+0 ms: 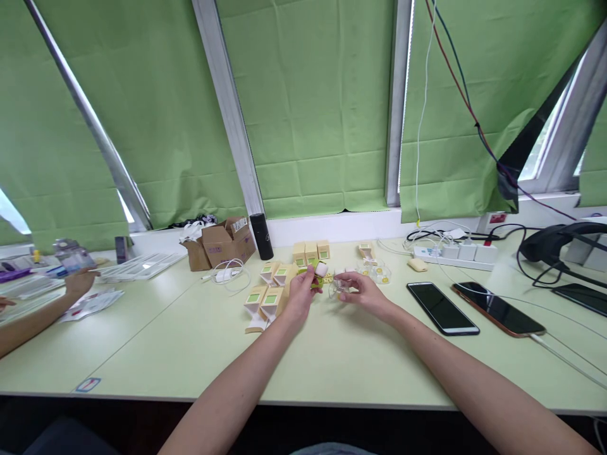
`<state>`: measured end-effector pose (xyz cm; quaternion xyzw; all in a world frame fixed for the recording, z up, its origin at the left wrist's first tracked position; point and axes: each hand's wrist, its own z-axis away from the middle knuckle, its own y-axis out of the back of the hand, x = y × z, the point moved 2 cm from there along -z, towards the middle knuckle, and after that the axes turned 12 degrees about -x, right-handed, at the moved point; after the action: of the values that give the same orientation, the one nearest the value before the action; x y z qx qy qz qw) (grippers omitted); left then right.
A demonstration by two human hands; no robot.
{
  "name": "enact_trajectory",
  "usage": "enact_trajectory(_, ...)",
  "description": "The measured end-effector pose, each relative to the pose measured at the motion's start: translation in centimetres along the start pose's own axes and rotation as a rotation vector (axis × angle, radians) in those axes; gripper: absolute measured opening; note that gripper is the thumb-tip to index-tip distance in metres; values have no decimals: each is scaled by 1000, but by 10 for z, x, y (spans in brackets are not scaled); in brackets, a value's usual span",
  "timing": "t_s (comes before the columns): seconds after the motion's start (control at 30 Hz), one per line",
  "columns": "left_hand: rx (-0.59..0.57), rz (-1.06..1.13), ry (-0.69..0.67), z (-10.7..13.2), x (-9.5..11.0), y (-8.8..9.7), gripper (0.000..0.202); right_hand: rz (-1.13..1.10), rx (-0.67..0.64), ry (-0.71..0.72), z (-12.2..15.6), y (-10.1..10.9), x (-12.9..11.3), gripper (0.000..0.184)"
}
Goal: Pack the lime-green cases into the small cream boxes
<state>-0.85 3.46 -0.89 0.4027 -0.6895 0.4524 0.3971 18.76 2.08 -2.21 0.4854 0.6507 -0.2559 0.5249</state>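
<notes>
My left hand is closed on a small white-and-green piece whose exact kind I cannot make out. Just to its right, the fingers of my right hand pinch a clear plastic piece, possibly a small cover. Behind my right hand lie several clear plastic pieces with yellow spots. Small cream cartons with green panels stand to the left of my left hand, and more cream cartons stand in a row behind it. Another cream carton is behind the clear pieces.
To the right lie a dark phone, a second phone, a power strip with cables and a black headset. At the back are a cardboard box and a black cylinder. A co-worker's hand reaches in at left.
</notes>
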Motion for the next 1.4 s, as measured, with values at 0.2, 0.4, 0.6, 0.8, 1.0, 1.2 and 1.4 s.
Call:
enact_trajectory(0.2, -10, -56, -8, -1, -1, 0, 64, -330, -8, -8, -1, -4, -3, 53)
enact_trajectory(0.4, -7, -104, -15, -1, -1, -1, 66, -540, 3, -45, 0, -7, -6, 50)
enact_trajectory(0.6, -21, -139, -19, 0, -1, -2, 65, -588, -19, -87, 4, -8, -8, 48)
enact_trajectory(0.8, -27, -183, -16, 1, 0, -3, 67, -609, -14, -72, 4, -8, -7, 45)
enact_trajectory(1.0, -35, -248, -14, 2, 1, -5, 63, -580, -14, -51, 4, -9, -4, 49)
enact_trajectory(1.2, -76, -273, -40, 3, 4, -9, 58, -547, -22, -54, 4, -8, -6, 53)
enact_trajectory(1.4, -90, -357, -51, 3, 5, -9, 59, -515, -15, -58, 5, -8, -9, 55)
